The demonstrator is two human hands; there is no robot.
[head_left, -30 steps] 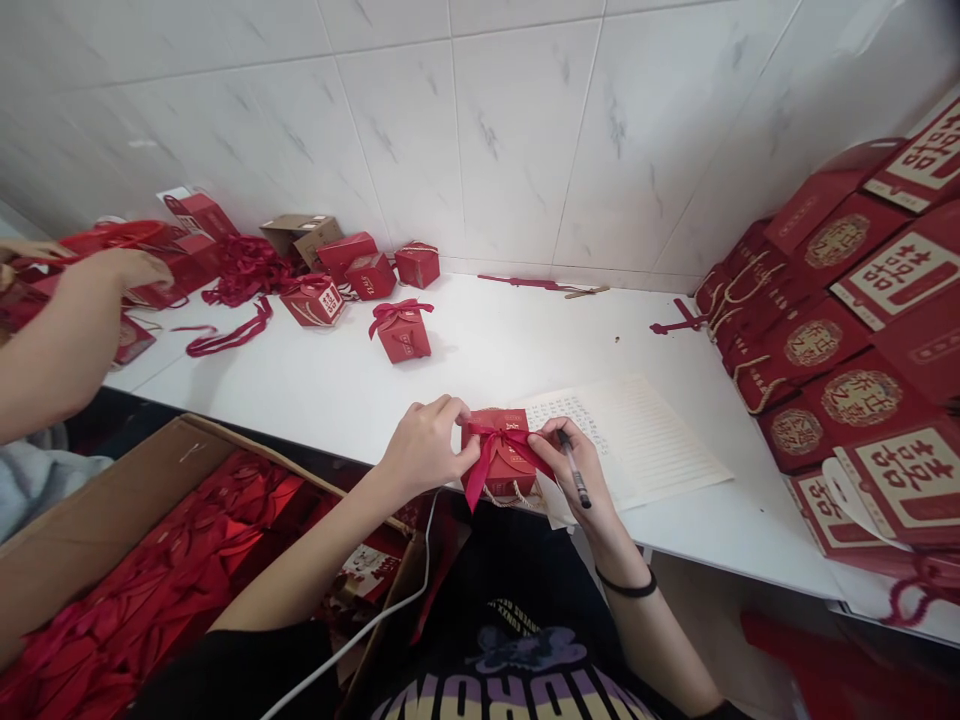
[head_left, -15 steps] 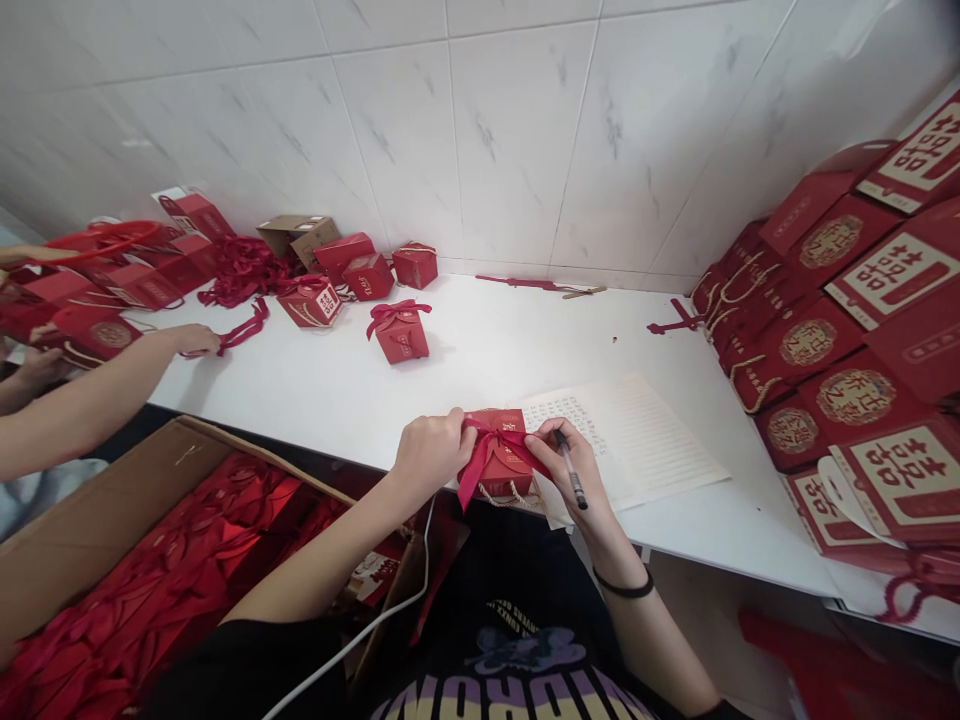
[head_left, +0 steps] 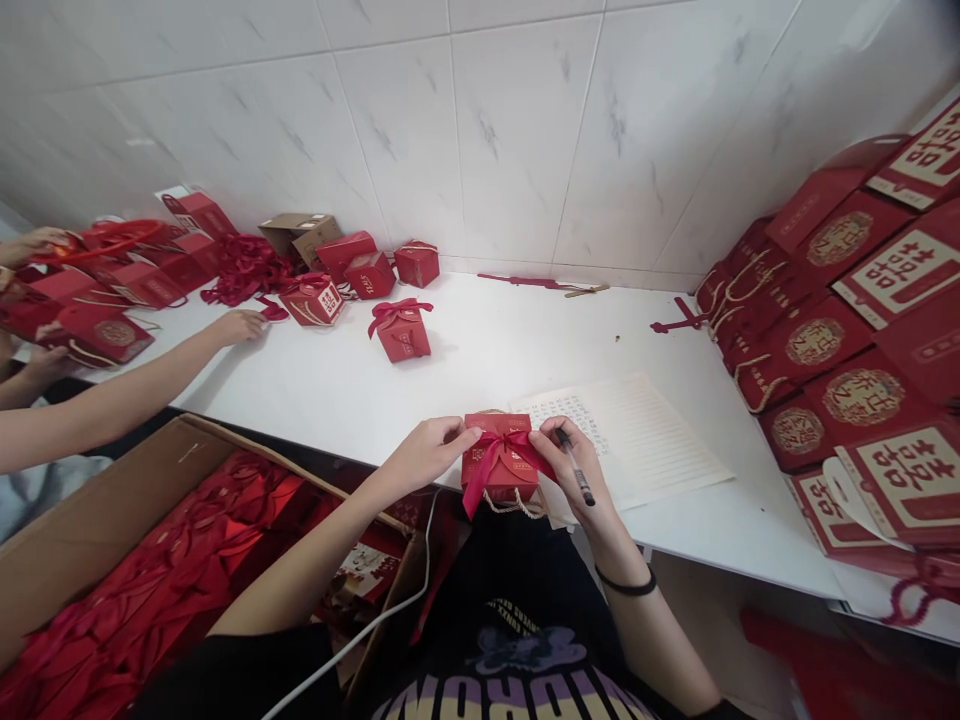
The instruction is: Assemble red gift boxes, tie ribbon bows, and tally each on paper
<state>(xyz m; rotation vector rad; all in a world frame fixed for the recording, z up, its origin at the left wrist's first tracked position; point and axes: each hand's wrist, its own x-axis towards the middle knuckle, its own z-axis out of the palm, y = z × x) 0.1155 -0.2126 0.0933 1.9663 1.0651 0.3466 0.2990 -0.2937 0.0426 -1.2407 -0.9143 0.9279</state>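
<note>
While opposite, left hand point(head_left: 435, 448) and right hand point(head_left: 589, 462) fingertips-inward, grips tight on ribbon point(head_left: 486, 468)

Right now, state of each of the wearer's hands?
Left hand: at the left loop of the ribbon bow; pinching or not, cannot tell.
Right hand: closed, pinching the bow's right side, also holding a pen.

Soft light leaves faint glare on the wall point(head_left: 517, 140).

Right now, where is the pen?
In the head view, the pen is in the right hand, just right of the red box at the edge of the table.
</note>
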